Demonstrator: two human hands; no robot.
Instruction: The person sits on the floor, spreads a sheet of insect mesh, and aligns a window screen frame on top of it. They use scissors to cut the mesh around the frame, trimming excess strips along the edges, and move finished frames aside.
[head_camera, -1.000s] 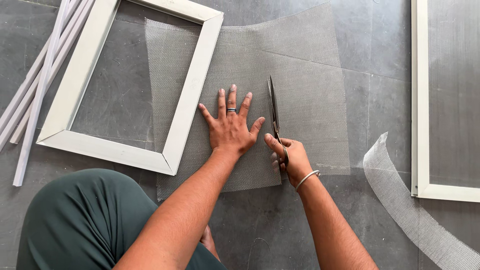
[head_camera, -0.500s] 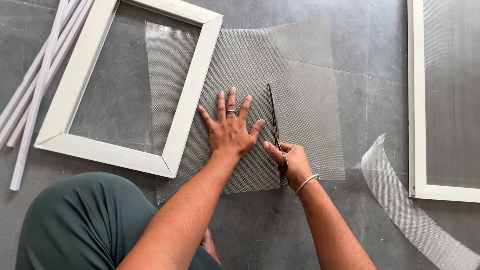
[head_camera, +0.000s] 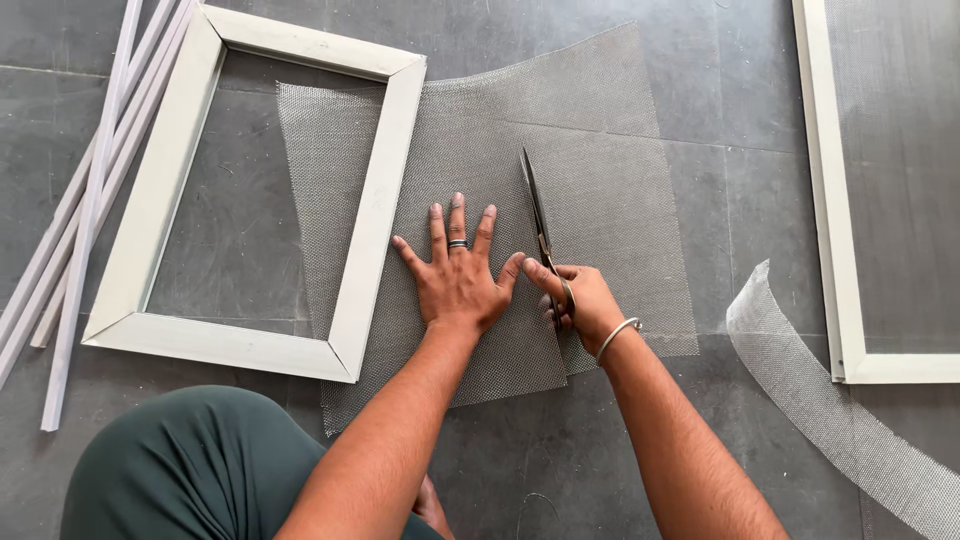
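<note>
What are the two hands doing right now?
Left hand: open, fingers spread, pressed flat on the grey mesh sheet.
Right hand: closed around the handles of the scissors, whose blades lie on the mesh.

A sheet of grey wire mesh (head_camera: 590, 180) lies flat on the floor across the middle of the frame, its left part tucked under a white frame. A slit runs up from its lower edge at centre. A pair of long, dark-bladed scissors (head_camera: 538, 225) lies in that slit, blades nearly closed, tips pointing toward the upper centre.
</note>
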